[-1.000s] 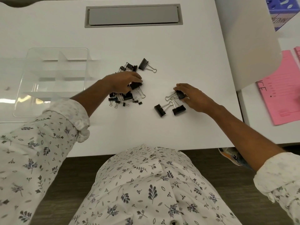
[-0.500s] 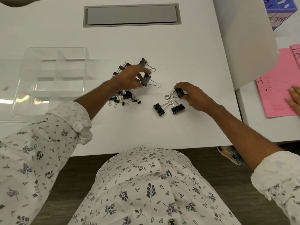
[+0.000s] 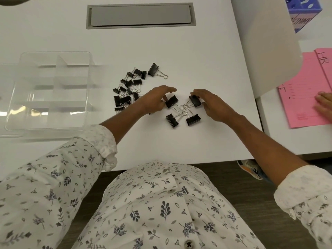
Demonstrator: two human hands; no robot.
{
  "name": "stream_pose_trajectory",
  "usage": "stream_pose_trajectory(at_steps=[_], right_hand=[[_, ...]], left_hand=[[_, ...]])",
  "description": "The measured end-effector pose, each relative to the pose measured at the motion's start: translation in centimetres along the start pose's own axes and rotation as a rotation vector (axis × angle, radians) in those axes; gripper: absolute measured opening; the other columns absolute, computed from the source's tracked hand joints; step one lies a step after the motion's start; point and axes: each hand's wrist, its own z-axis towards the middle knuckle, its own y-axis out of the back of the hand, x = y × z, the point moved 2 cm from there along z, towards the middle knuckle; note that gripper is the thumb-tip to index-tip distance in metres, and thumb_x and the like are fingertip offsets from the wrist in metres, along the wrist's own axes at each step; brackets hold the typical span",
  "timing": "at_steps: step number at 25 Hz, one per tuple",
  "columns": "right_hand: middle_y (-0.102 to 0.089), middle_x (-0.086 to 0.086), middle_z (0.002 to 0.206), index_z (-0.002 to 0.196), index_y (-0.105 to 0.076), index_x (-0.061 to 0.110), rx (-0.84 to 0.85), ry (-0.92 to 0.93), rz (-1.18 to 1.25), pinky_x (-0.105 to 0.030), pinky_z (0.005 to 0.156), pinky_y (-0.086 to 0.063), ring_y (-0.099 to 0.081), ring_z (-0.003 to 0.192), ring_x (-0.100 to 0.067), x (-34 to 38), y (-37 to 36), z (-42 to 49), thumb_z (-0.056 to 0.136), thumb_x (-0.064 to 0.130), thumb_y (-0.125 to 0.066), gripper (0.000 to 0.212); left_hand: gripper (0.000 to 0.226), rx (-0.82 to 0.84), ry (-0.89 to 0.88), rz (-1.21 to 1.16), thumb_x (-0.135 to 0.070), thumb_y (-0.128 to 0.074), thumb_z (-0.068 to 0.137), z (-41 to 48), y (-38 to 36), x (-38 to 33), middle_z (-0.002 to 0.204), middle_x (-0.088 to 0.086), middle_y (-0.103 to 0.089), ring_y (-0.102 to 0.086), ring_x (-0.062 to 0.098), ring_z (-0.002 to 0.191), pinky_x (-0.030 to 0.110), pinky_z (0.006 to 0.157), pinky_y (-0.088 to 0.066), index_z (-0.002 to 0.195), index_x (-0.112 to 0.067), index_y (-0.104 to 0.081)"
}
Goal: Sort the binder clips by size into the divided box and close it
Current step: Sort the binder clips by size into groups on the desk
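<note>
Four large black binder clips lie grouped mid-table with their wire handles meeting. My left hand point(image 3: 155, 101) hovers with relaxed fingers beside the upper-left large clip point(image 3: 171, 101), its thumb next to the clip's edge. My right hand point(image 3: 211, 104) pinches the upper-right large clip point(image 3: 195, 101) between thumb and fingers. Two more large clips point(image 3: 172, 120) point(image 3: 193, 119) lie just below. A fifth large clip point(image 3: 153, 69) sits apart, farther back. A pile of smaller clips point(image 3: 126, 92) spreads out to the left. The clear divided box point(image 3: 86, 97) stands open at far left, compartments bare.
The box's clear lid point(image 3: 7, 105) lies flat to the left. A grey cable hatch point(image 3: 140, 16) is at the back. A white panel point(image 3: 269, 42) stands at right, with a pink sheet point(image 3: 305, 87) and another person's hand point(image 3: 325, 104) beyond it.
My left hand carried a large clip from the pile rightward and set it beside the other large clips. My right hand stayed on its clip. Another person's hand appeared on the pink sheet.
</note>
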Motion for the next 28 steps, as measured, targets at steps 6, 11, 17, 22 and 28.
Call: stream_pose_trajectory(at_steps=[6, 11, 17, 22, 28], right_hand=[[-0.046, 0.001, 0.154, 0.146, -0.049, 0.019, -0.024, -0.007, 0.026, -0.036, 0.113, -0.042, -0.046, 0.139, -0.019, 1.6, 0.3, 1.4, 0.085, -0.017, -0.039, 0.071], [-0.05, 0.01, 0.149, 0.141, -0.052, 0.025, -0.053, -0.027, -0.037, -0.041, 0.099, -0.049, -0.047, 0.134, -0.019, 4.3, 1.3, 4.4, 0.087, -0.007, -0.043, 0.064], [-0.037, -0.005, 0.161, 0.151, -0.043, 0.018, -0.002, 0.153, -0.096, -0.047, 0.108, -0.047, -0.046, 0.138, -0.03, 7.3, 0.0, 11.9, 0.093, -0.008, -0.044, 0.064], [-0.005, -0.01, 0.171, 0.161, -0.023, 0.014, 0.154, 0.228, -0.212, -0.045, 0.115, -0.041, -0.027, 0.152, -0.033, 8.3, -2.3, 17.0, 0.096, -0.009, -0.051, 0.075], [-0.028, -0.01, 0.163, 0.15, -0.042, 0.014, 0.077, 0.181, -0.242, -0.05, 0.096, -0.053, -0.049, 0.128, -0.039, 7.1, -1.7, 18.3, 0.098, 0.004, -0.057, 0.055]], left_hand=[[0.05, -0.119, -0.058, 0.055, -0.004, -0.059, 0.093, -2.1, -1.0, 0.9, 0.139, 0.009, -0.056, -0.054, 0.023, 0.124, 0.037, 0.11, -0.043, 0.142, -0.011, -0.051], [0.053, -0.223, 0.025, 0.304, -0.024, -0.047, 0.105, -3.6, -2.7, 3.4, 0.162, 0.012, -0.033, -0.024, 0.028, 0.154, 0.045, 0.126, -0.023, 0.153, -0.005, -0.037], [0.059, -0.251, 0.062, 0.623, -0.043, -0.021, 0.11, -4.7, -3.8, 4.5, 0.169, 0.007, -0.017, -0.014, 0.023, 0.157, 0.048, 0.128, -0.015, 0.161, -0.013, -0.019], [0.059, -0.277, 0.088, 0.624, -0.044, -0.018, 0.11, -4.7, -4.1, 4.6, 0.169, 0.004, -0.015, -0.012, 0.021, 0.157, 0.048, 0.127, -0.014, 0.161, -0.016, -0.017], [0.057, -0.297, 0.09, 0.627, -0.042, -0.02, 0.11, -4.7, -3.9, 4.7, 0.169, 0.001, -0.016, -0.01, 0.018, 0.158, 0.047, 0.127, -0.015, 0.162, -0.018, -0.016]])
